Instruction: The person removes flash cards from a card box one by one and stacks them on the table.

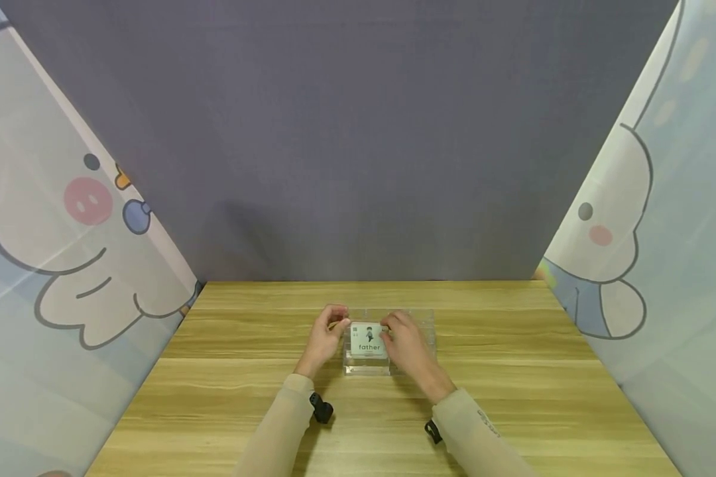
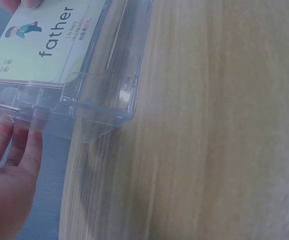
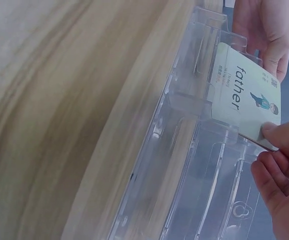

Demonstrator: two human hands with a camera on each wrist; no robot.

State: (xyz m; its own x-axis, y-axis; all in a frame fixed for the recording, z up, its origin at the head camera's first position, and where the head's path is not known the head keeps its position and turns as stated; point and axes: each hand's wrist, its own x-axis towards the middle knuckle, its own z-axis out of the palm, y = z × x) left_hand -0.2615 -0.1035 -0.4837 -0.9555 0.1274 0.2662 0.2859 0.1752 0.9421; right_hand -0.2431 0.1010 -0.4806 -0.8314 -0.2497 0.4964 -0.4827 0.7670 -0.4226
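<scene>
At one clear holder [image 3: 189,106], two hands [image 1: 324,336] [image 1: 408,344], one "father"-topped card stack [image 1: 367,339].

Your counter [image 1: 513,371] lies at 6 o'clock in the head view; its yellow-brown wood grain runs from 9 to 3 o'clock. At 12 o'clock you face a plain dark grey backdrop [image 1: 370,132], its lower edge along the counter's far side. At 9 o'clock, note the left printed sheet [image 1: 65,265]: a white cartoon figure with a pink snout [image 1: 87,201], an orange shape [image 1: 122,179] at the snout's 2 o'clock. At 3 o'clock, note the right printed sheet [image 1: 692,232]: a white cartoon figure, pink-cheeked, blue clothing [image 1: 585,308] at the cheek's 6 o'clock.
</scene>
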